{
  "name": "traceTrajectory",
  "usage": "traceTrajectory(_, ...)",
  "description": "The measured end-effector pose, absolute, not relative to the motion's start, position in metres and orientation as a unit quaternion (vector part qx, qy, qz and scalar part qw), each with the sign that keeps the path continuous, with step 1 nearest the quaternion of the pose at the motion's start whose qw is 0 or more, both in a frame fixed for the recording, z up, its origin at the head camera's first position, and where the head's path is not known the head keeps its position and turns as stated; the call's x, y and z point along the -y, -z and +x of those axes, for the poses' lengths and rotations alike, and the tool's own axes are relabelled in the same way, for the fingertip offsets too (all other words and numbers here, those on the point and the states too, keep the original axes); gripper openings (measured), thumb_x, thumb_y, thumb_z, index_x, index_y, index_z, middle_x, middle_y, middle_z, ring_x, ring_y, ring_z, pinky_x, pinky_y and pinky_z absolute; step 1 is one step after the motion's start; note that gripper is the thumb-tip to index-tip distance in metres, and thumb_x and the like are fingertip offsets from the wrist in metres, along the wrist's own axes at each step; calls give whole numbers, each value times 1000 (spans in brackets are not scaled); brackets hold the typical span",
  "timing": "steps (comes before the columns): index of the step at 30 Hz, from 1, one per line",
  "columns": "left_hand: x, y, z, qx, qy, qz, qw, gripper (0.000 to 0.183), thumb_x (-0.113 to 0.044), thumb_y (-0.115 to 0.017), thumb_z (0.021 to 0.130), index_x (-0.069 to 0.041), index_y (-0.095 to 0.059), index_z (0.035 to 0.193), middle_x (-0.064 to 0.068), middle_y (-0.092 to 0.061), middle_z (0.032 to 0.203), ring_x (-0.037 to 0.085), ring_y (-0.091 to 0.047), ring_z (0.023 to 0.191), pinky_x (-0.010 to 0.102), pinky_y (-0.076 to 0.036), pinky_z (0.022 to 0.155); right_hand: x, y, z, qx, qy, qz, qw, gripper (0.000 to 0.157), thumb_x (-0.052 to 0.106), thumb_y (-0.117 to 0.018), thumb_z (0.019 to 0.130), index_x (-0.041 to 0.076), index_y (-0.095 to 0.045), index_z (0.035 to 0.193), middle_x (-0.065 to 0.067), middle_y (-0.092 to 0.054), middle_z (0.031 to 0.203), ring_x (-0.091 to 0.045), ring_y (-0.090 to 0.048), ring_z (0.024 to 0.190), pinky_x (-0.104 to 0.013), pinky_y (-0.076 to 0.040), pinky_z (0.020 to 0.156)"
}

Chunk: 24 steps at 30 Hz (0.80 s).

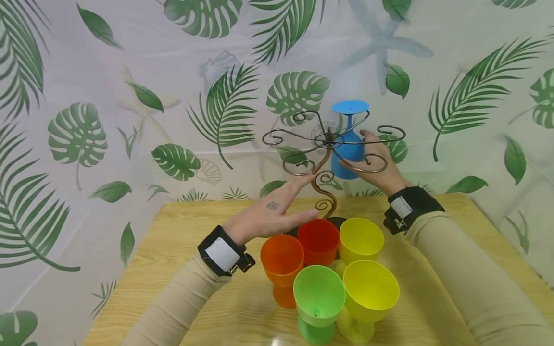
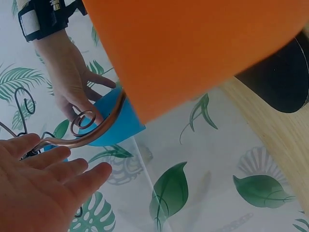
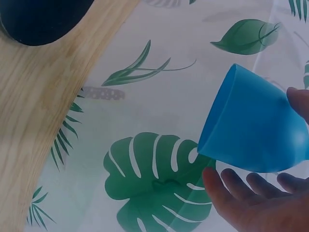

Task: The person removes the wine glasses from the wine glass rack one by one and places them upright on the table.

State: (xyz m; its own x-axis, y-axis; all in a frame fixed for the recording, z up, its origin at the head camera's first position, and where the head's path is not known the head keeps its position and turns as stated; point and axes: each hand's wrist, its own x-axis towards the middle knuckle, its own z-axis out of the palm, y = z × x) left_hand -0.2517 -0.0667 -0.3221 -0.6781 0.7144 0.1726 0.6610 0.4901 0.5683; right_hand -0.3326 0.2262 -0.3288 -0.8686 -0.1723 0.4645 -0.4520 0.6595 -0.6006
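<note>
A blue plastic goblet [image 1: 348, 149] hangs upside down at the metal goblet rack [image 1: 329, 139], its foot above the curled arms. My right hand [image 1: 383, 166] is around the bowl, with the thumb over its near side. In the right wrist view, the fingers [image 3: 241, 191] spread below the blue bowl and do not wrap round it. My left hand [image 1: 272, 211] stretches out beside the rack's twisted copper-coloured stem [image 1: 331, 192], fingers straight. Whether it touches the stem I cannot tell. Behind my left hand, the rack's dark base is partly hidden.
Several upright goblets crowd the wooden table [image 1: 199, 254] before the rack: orange [image 1: 283, 259], red [image 1: 318, 245], green [image 1: 319, 298] and two yellow ones [image 1: 361, 240]. A leaf-patterned cloth [image 1: 130, 158] hangs behind the table. Orange fills much of the left wrist view.
</note>
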Motion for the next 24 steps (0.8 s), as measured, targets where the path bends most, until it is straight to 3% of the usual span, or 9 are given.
traceTrajectory(6,67,326,-251,-865,-307,394,47,94,-81,-38,92,-27,-16,165,-8,-13,171,26,-31,153,59,-34,118,-231,333,-335,891,-378,175,179,85,16,-77,90,-8,-27,154,-36,-46,145,-50,-49,133,-65,-46,104)
traceTrajectory(14,71,332,-251,-863,-317,392,34,91,-77,-43,94,-25,-19,165,-8,-8,172,27,-23,156,63,-30,119,-234,333,-339,889,-371,176,201,82,22,-72,93,-11,-28,153,-40,-51,140,-55,-55,125,-68,-49,97)
traceTrajectory(24,68,335,-249,-863,-314,394,33,91,-78,-42,94,-27,-17,165,-8,-7,172,28,-24,155,63,-31,118,-235,340,-328,887,-389,142,204,84,21,-75,92,-7,-27,155,-36,-44,149,-54,-49,133,-68,-46,100)
